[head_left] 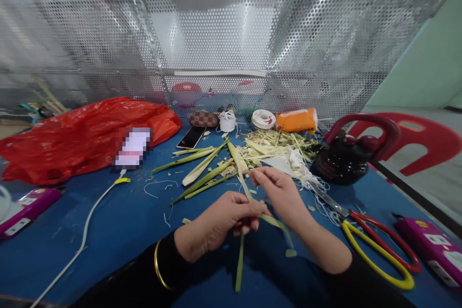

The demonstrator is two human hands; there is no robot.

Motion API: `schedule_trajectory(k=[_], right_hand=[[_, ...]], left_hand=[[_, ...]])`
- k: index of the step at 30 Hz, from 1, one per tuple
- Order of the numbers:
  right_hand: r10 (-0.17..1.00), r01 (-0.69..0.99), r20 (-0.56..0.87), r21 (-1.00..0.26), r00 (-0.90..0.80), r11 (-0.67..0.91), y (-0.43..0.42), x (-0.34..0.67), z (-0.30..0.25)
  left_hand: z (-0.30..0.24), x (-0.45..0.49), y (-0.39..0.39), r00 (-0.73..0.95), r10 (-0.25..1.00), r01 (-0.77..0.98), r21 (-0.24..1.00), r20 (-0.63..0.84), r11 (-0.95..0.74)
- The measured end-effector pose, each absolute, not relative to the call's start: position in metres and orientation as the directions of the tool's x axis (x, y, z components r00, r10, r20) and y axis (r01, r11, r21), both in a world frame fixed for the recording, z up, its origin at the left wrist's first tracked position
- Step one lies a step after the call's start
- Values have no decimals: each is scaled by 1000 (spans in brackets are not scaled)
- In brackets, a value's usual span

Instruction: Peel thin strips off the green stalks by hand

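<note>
Both my hands hold one long pale green leaf strip (pixel 242 179) over a blue table (pixel 122 231). My left hand (pixel 225 221), with a gold bangle on the wrist, is closed around the strip's lower part, and the strip's end hangs below it. My right hand (pixel 279 192) pinches the strip a little higher, fingers pressed together. The strip's top points away from me toward several loose leaf strips (pixel 202 166) lying on the table.
Yellow-and-red scissors (pixel 375 243) lie to the right, past a heap of leaf scraps (pixel 279 147) and a black kettle (pixel 341 161). A red plastic bag (pixel 79 134), a phone (pixel 191 137), tape rolls (pixel 263 119), a white cable (pixel 84 233) and a perforated metal screen (pixel 216 43) ring the work area.
</note>
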State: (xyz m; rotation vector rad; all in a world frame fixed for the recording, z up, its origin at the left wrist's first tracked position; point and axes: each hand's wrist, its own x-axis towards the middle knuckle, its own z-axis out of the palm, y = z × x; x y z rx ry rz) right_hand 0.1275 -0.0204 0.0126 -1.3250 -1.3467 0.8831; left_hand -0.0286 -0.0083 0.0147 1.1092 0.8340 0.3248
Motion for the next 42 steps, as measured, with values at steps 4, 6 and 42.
schedule_trajectory(k=[4,6,42], right_hand=[[966,362,195,-924,172,122,-16,146,18],[965,417,187,-904,185,95,-16,149,20],[991,385,131,-915,-2,122,-23,139,17]], left_hand=[[19,-30,-3,603,701,34,891,-380,453],[19,-30,-1,607,721,-18,901,-334,433],[18,-31,6,480,815,-72,912,-324,405]])
